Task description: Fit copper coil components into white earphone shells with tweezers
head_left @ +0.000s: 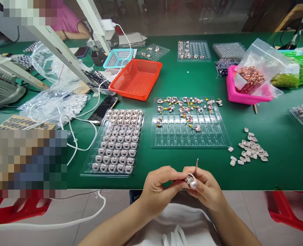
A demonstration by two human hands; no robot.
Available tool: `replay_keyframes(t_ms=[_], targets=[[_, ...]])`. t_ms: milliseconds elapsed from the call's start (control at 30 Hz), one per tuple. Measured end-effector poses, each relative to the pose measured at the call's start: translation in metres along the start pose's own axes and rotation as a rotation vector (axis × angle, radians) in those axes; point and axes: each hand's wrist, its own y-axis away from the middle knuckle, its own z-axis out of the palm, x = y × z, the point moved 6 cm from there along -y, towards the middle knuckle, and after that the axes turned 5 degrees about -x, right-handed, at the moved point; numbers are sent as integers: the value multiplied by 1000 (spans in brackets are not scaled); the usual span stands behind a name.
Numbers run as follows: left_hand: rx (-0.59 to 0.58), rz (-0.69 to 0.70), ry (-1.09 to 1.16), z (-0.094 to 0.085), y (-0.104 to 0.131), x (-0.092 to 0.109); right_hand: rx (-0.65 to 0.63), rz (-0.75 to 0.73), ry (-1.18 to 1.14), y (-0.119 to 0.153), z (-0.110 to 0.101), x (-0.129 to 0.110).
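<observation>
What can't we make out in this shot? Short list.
- Head view: inner side of the small white part, covered by the fingers of the left hand and right hand.
- Head view: lower end of the thin metal tool, behind the part and fingers.
- Head view: far side of the right-hand tray, cut by the edge.
- Head view: bag label text, too small.

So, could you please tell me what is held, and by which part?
The left hand and right hand pinch a white piece between them, by opposite sides. The right also holds a metal tool, its lower end hidden.
</observation>
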Motion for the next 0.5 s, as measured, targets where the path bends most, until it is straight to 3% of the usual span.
replay_keyframes(t_ms=[400, 500], targets=[[-74, 397, -318, 0, 7, 15, -34, -33, 41, 3, -1, 5], [-73, 396, -316, 0, 7, 13, -32, -66, 40, 2, 0, 7]])
